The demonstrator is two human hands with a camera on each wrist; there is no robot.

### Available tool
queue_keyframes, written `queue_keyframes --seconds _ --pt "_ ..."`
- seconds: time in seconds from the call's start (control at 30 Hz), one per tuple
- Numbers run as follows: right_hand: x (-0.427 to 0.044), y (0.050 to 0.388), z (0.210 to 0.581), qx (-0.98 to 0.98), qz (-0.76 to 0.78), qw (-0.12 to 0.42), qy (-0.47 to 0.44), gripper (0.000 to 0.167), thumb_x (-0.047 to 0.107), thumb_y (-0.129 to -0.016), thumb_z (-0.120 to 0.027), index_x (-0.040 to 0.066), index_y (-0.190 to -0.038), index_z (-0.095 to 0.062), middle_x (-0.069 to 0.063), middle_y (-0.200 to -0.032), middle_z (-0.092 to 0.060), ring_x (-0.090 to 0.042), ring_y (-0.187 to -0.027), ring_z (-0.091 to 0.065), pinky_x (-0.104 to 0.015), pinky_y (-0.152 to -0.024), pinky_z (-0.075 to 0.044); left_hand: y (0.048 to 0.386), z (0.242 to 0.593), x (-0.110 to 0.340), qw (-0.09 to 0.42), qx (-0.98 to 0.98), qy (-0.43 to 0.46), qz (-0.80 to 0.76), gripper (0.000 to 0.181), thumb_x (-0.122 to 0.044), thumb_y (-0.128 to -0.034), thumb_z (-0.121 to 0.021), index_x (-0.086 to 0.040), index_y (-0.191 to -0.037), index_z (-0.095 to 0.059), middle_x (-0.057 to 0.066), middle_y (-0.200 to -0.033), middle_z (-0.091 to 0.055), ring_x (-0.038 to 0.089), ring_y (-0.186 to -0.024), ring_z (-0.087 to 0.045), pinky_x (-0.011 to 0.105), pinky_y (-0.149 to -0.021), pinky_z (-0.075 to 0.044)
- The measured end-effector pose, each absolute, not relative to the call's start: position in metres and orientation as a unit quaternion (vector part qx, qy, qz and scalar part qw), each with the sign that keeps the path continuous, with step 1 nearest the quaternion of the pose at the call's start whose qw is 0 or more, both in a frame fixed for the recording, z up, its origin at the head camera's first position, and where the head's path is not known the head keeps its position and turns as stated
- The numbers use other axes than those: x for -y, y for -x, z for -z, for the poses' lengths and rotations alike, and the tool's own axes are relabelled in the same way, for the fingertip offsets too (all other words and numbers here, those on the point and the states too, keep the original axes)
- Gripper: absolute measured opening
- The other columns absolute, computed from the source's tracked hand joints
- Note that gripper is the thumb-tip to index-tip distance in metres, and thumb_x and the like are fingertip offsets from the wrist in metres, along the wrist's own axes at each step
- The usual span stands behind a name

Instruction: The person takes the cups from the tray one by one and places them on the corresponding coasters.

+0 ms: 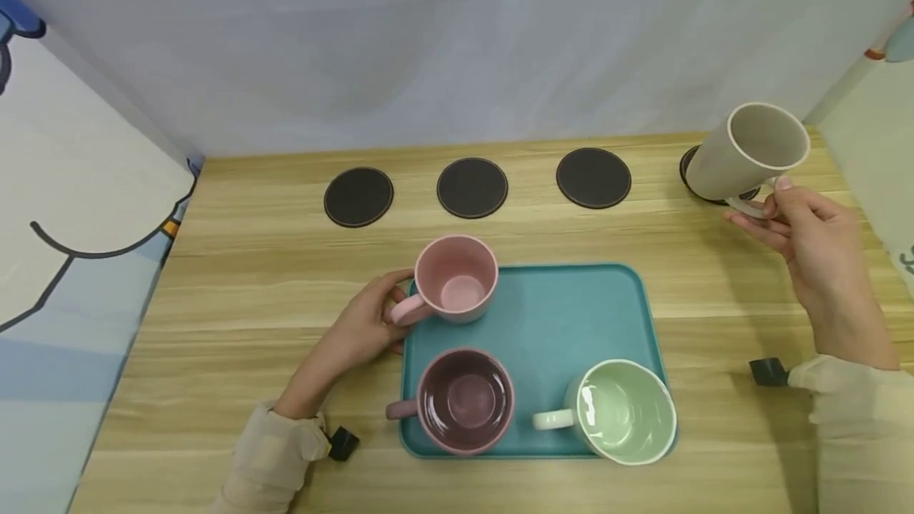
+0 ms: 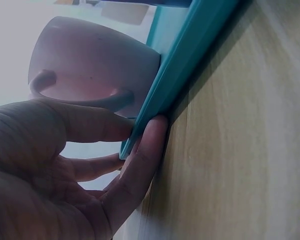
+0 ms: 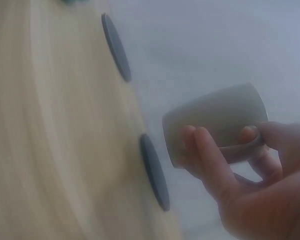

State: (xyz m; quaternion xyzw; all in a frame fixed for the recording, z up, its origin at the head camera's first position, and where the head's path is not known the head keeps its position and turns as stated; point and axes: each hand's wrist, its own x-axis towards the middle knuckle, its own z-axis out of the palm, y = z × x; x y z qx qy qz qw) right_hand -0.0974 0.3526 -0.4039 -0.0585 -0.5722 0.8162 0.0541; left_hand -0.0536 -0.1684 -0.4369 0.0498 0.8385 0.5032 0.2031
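My left hand (image 1: pixel 362 325) pinches the left rim of the teal tray (image 1: pixel 564 312) between thumb and finger, as the left wrist view shows. Right beside it a pink mug (image 1: pixel 457 276) stands on the tray, handle toward that hand. My right hand (image 1: pixel 821 248) grips a beige mug (image 3: pixel 220 112) by its handle. This mug is tilted and hangs just off the far-right black coaster (image 3: pixel 155 172), with a gap between them in the right wrist view. A plum mug (image 1: pixel 466 401) and a pale green mug (image 1: pixel 624 412) stand on the tray's near side.
Three more round black coasters (image 1: pixel 472 188) lie in a row along the back of the wooden table (image 1: pixel 250 260). Behind them hangs a pale cloth (image 1: pixel 457 62). Printed panels (image 1: pixel 71 181) stand at both sides.
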Motion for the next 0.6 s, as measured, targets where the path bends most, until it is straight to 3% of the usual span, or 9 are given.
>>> queue_keyframes --seconds 0.6 --pt "-0.373 0.119 0.410 0.552 -0.822 0.066 0.125 0.031 0.018 -0.096 -0.074 -0.010 -0.085 -0.068 -0.008 -0.087 -0.063 -0.023 -0.080 -0.077 -0.031 -0.080 -0.064 0.055 0.439 0.169 0.208 -0.833 -0.056 -0.510 0.074 0.018 -0.0869 -0.062 -0.003 -0.155 -0.044 0.020 -0.109 -0.057 0.019 -0.075 -0.062 0.034 -0.059 -0.063"
